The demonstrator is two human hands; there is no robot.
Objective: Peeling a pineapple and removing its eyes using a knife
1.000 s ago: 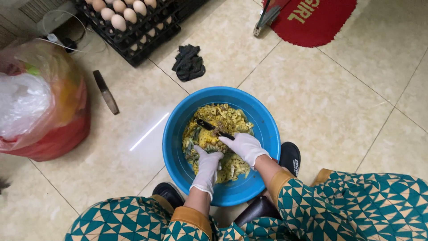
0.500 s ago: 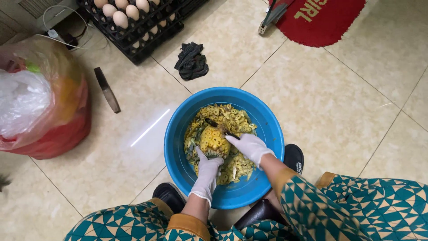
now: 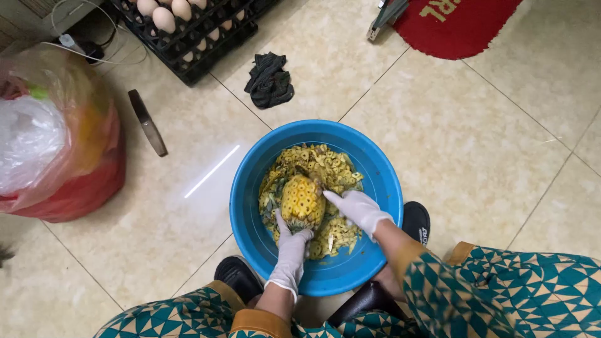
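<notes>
A blue plastic basin [image 3: 247,188] sits on the tiled floor between my feet, holding a heap of yellow pineapple peelings [image 3: 325,164]. A peeled yellow pineapple [image 3: 302,199] stands in it. My left hand [image 3: 291,249], in a white glove, grips the pineapple from below at its base. My right hand [image 3: 360,209], also gloved, is closed just right of the fruit, touching its side. The dark knife it held a moment ago is almost wholly hidden behind the pineapple.
Black crates of eggs [image 3: 188,25] stand at the top left, with a dark cloth [image 3: 269,80] nearby. A red plastic bag [image 3: 56,144] bulges at the left, beside a dark flat blade [image 3: 147,122]. A red mat [image 3: 463,22] lies top right. My black shoes [image 3: 416,220] flank the basin.
The pineapple has been turned upright and more of it shows. The knife blade, seen lying across its top before, has slid down behind the fruit with my right hand.
</notes>
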